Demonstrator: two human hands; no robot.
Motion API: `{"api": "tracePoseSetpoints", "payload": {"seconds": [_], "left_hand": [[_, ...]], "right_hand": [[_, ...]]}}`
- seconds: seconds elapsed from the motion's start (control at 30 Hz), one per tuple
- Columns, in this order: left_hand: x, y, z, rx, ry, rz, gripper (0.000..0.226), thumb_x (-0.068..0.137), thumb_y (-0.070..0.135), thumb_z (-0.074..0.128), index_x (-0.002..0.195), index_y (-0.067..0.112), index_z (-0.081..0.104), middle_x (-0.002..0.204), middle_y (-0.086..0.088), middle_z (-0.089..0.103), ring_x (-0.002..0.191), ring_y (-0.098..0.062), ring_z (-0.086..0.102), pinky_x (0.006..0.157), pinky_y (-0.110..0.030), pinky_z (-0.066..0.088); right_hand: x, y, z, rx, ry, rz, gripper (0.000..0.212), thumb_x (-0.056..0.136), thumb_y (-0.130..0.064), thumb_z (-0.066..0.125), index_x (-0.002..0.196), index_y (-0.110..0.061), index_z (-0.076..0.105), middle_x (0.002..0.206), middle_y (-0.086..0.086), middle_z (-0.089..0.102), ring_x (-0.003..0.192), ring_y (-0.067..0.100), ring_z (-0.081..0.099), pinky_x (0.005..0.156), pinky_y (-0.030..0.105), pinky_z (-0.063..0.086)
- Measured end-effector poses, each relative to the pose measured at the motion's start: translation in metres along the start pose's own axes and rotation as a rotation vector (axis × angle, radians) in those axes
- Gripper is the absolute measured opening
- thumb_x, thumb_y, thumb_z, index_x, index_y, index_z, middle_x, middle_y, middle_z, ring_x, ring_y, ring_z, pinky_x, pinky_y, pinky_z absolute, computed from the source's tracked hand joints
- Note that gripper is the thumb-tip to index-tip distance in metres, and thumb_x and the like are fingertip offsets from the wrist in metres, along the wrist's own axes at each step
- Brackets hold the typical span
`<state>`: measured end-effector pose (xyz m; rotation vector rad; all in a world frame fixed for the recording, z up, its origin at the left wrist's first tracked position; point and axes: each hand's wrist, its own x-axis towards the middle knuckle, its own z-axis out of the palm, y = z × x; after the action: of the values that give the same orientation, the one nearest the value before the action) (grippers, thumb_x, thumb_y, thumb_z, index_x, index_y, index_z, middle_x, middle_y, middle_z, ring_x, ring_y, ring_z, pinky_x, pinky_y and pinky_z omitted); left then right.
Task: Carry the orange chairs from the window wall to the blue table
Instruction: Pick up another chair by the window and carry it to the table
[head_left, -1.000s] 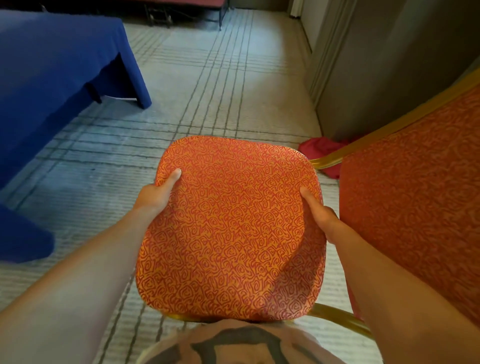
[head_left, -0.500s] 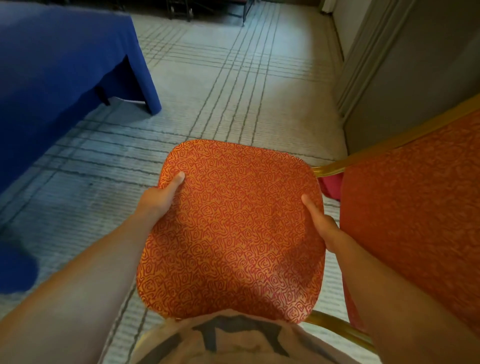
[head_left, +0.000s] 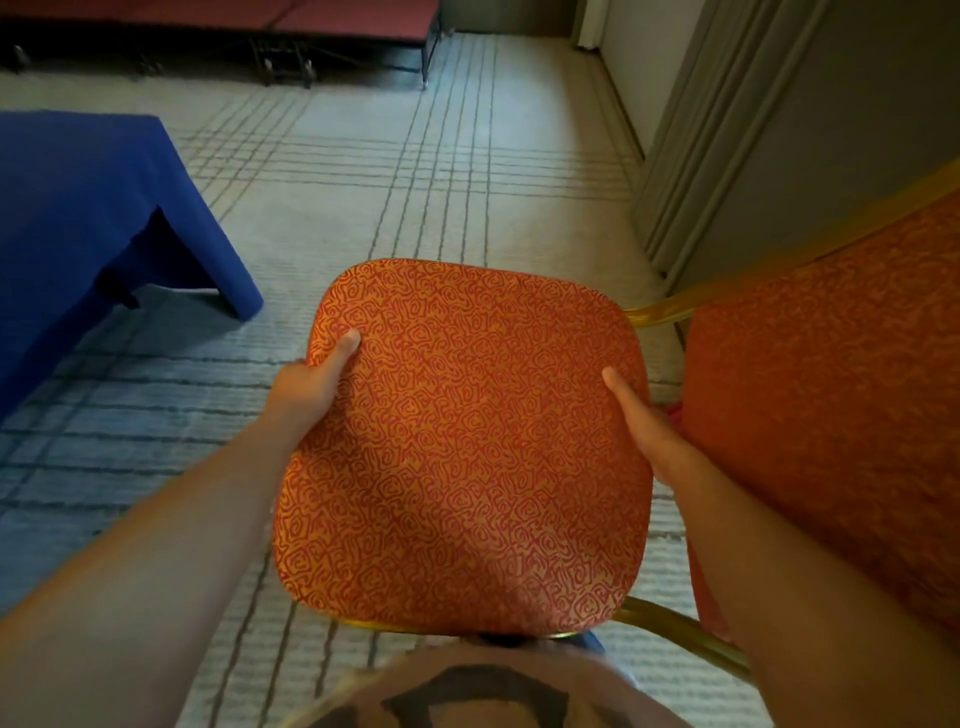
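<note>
I hold an orange patterned chair (head_left: 467, 447) in front of me, its seat facing up and its backrest (head_left: 831, 405) rising at the right on a gold frame. My left hand (head_left: 311, 382) grips the seat's left edge, thumb on top and fingers hidden underneath. Gripping the right edge the same way is my right hand (head_left: 644, 421). The blue table (head_left: 78, 218), draped in a blue cloth, stands to my left, a short way ahead.
Striped grey carpet (head_left: 441, 171) stretches ahead between the table and a grey wall with door trim (head_left: 727, 130) on the right. Low red platforms on dark metal legs (head_left: 291, 21) line the far end of the room.
The view has tipped up and moved forward: the blue table has slid back to the left and the far red platforms have come into sight. Both hands keep the same grip on the seat.
</note>
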<state>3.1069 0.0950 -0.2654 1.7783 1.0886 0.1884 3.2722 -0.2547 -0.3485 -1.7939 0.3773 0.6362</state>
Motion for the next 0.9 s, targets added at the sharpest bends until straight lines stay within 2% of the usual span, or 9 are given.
{"api": "tracePoseSetpoints", "payload": {"seconds": [0.1,0.23,0.37,0.47,0.57,0.67,0.77,0.9], "left_hand": [[0.065,0.021,0.022,-0.017,-0.026,-0.03,0.09,0.075,0.075,0.054,0.125,0.0,0.059,0.128,-0.023,0.057,0.117,-0.036,0.055,0.091,-0.036,0.04],[0.159,0.058,0.054,-0.002,-0.021,-0.054,0.095,0.072,0.081,0.05,0.123,0.0,0.06,0.125,-0.025,0.058,0.115,-0.038,0.055,0.094,-0.039,0.042],[0.253,0.119,0.077,0.0,0.019,-0.064,0.102,0.069,0.084,0.048,0.123,-0.002,0.059,0.124,-0.027,0.059,0.115,-0.039,0.056,0.098,-0.041,0.042],[0.309,0.149,0.088,-0.027,0.047,-0.102,0.097,0.074,0.078,0.051,0.126,-0.003,0.057,0.127,-0.025,0.057,0.118,-0.038,0.054,0.099,-0.041,0.041],[0.361,0.173,0.088,-0.009,0.054,-0.146,0.1,0.074,0.08,0.049,0.132,-0.002,0.052,0.134,-0.024,0.053,0.122,-0.038,0.051,0.102,-0.042,0.039],[0.417,0.192,0.087,-0.018,0.072,-0.195,0.105,0.072,0.082,0.05,0.136,-0.002,0.047,0.138,-0.023,0.049,0.125,-0.039,0.048,0.104,-0.044,0.037],[0.479,0.207,0.09,-0.022,0.085,-0.218,0.111,0.066,0.086,0.05,0.137,0.0,0.047,0.139,-0.022,0.048,0.126,-0.038,0.048,0.105,-0.045,0.037],[0.576,0.237,0.085,0.018,0.091,-0.209,0.109,0.07,0.084,0.047,0.138,-0.001,0.045,0.14,-0.024,0.047,0.126,-0.039,0.047,0.104,-0.044,0.037]], "right_hand": [[0.045,-0.043,0.021,-0.017,0.039,0.016,0.113,0.037,-0.097,0.065,0.128,-0.03,0.063,0.122,0.002,0.069,0.107,0.027,0.066,0.102,0.046,0.049],[0.107,-0.12,0.048,-0.094,0.066,-0.022,0.103,0.059,-0.086,0.064,0.133,-0.014,0.059,0.126,0.01,0.065,0.112,0.029,0.062,0.104,0.043,0.047],[0.19,-0.211,0.069,-0.112,0.016,-0.017,0.112,0.054,-0.088,0.064,0.136,-0.012,0.056,0.128,0.013,0.064,0.112,0.03,0.062,0.104,0.043,0.047],[0.247,-0.259,0.089,-0.144,-0.011,-0.007,0.111,0.055,-0.089,0.063,0.136,-0.014,0.057,0.129,0.013,0.063,0.113,0.03,0.061,0.105,0.044,0.046],[0.298,-0.296,0.118,-0.159,-0.051,0.019,0.125,0.038,-0.096,0.062,0.134,-0.015,0.059,0.126,0.013,0.066,0.111,0.03,0.063,0.104,0.044,0.048],[0.346,-0.331,0.15,-0.178,-0.073,0.02,0.115,0.046,-0.093,0.063,0.134,-0.018,0.06,0.127,0.012,0.065,0.113,0.029,0.063,0.105,0.044,0.047],[0.407,-0.36,0.184,-0.17,-0.095,0.024,0.131,0.027,-0.099,0.061,0.133,-0.021,0.061,0.127,0.008,0.066,0.113,0.028,0.063,0.106,0.045,0.046],[0.468,-0.422,0.241,-0.172,-0.115,0.019,0.108,0.053,-0.09,0.063,0.134,-0.02,0.06,0.128,0.009,0.065,0.115,0.029,0.061,0.107,0.044,0.045]]}}
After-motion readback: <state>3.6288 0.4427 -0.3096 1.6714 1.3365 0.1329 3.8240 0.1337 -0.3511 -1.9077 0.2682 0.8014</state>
